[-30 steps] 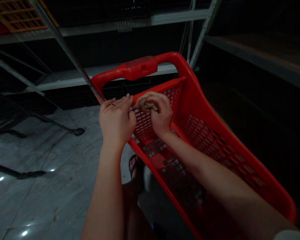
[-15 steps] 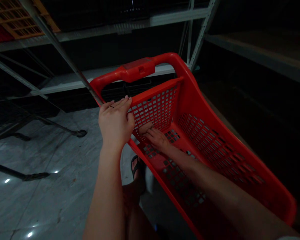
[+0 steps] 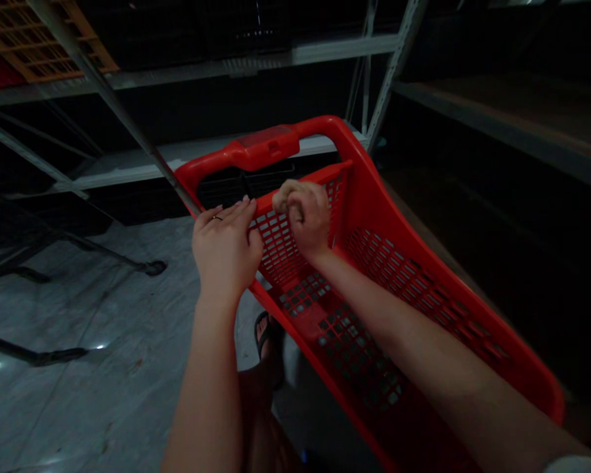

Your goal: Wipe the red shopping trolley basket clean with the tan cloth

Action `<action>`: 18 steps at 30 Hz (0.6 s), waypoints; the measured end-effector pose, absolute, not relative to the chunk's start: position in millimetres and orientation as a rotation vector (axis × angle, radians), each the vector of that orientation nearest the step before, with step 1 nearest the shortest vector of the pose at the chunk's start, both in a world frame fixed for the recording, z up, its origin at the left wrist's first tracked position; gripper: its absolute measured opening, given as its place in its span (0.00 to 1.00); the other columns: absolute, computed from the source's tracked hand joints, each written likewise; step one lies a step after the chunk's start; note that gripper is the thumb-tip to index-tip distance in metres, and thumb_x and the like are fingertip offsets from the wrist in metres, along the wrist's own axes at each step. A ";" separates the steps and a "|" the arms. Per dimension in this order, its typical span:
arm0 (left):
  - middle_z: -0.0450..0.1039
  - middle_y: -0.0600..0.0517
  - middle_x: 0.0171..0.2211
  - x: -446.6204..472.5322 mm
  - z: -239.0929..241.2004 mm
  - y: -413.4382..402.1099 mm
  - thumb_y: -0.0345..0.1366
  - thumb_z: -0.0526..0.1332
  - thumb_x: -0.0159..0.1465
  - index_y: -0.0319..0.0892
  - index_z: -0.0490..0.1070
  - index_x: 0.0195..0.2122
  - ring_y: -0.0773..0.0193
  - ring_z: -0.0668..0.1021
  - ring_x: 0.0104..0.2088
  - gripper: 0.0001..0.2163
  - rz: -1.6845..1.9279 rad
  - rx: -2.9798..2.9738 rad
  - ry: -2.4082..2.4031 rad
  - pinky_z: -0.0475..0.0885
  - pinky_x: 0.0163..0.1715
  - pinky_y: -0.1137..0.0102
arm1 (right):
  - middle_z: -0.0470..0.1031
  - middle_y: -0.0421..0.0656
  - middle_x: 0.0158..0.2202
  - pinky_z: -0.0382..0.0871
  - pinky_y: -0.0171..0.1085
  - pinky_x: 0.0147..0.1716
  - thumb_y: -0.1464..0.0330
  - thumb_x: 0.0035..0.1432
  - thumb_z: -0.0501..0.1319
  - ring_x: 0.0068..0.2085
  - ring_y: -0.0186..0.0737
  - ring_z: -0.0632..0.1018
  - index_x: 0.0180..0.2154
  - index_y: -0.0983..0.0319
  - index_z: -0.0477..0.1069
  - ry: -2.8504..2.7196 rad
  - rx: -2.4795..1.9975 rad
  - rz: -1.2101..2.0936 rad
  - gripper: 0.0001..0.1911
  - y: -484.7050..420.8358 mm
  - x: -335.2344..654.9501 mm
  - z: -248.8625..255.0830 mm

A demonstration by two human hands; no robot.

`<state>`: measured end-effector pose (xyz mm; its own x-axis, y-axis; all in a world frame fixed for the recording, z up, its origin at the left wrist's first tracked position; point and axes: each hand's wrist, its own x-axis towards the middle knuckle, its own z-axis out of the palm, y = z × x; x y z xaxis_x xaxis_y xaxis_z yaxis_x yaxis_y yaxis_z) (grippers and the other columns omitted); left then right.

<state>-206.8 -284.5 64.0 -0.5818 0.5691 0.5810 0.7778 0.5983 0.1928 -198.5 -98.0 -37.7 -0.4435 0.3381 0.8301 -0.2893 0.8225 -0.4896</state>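
Observation:
A red plastic shopping cart [image 3: 394, 210] with slotted sides and a latticed floor stands tilted across the view. My left hand [image 3: 225, 246] grips the rim at its near left corner, fingers lying over the edge and thumb toward the inside. Bunched in my right hand [image 3: 311, 220] is a tan cloth [image 3: 286, 194], pressed at the top edge of the slotted inner panel [image 3: 276, 243]. My right fingers are curled round the cloth, so part of it is hidden. Beyond both hands runs the cart's thick handle [image 3: 263, 146].
White metal shelving [image 3: 345, 49] stands behind the cart, with a yellow crate [image 3: 44, 39] at upper left. A grey pole [image 3: 113, 98] slants down to the cart's corner. Another shelf [image 3: 512, 125] is on the right. My sandalled foot [image 3: 262, 332] is on the grey floor [image 3: 103, 394].
My right hand has risen with the cloth from low on the inner panel to its top edge. My left hand stays on the rim. The view has shifted slightly.

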 end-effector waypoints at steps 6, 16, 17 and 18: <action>0.79 0.50 0.58 -207.5 63.8 -286.4 0.28 0.57 0.63 0.51 0.79 0.56 0.50 0.82 0.57 0.22 -0.602 -1.066 -2.332 0.70 0.63 0.46 | 0.76 0.50 0.45 0.77 0.47 0.48 0.75 0.65 0.53 0.48 0.47 0.75 0.46 0.60 0.77 -2.485 0.090 0.635 0.15 -103.5 -146.2 -152.6; 0.79 0.48 0.58 -207.0 63.4 -290.1 0.29 0.56 0.63 0.48 0.79 0.56 0.50 0.82 0.57 0.22 -0.537 -1.012 -2.349 0.70 0.63 0.47 | 0.78 0.45 0.40 0.75 0.40 0.47 0.81 0.59 0.56 0.45 0.40 0.77 0.36 0.60 0.76 -2.439 0.111 0.763 0.14 -74.4 -151.7 -114.7; 0.79 0.49 0.58 -206.9 63.5 -290.1 0.29 0.56 0.63 0.48 0.79 0.56 0.51 0.82 0.57 0.22 -0.543 -1.008 -2.345 0.70 0.64 0.47 | 0.77 0.46 0.43 0.75 0.43 0.50 0.80 0.60 0.55 0.48 0.42 0.77 0.38 0.60 0.75 -2.346 0.048 0.773 0.14 -71.4 -161.3 -96.7; 0.79 0.49 0.58 -206.7 63.5 -290.0 0.29 0.56 0.63 0.49 0.79 0.56 0.51 0.82 0.57 0.22 -0.549 -1.006 -2.344 0.70 0.64 0.47 | 0.77 0.46 0.44 0.74 0.46 0.52 0.79 0.61 0.55 0.49 0.43 0.77 0.38 0.59 0.75 -2.199 -0.024 0.785 0.13 -69.7 -170.7 -78.1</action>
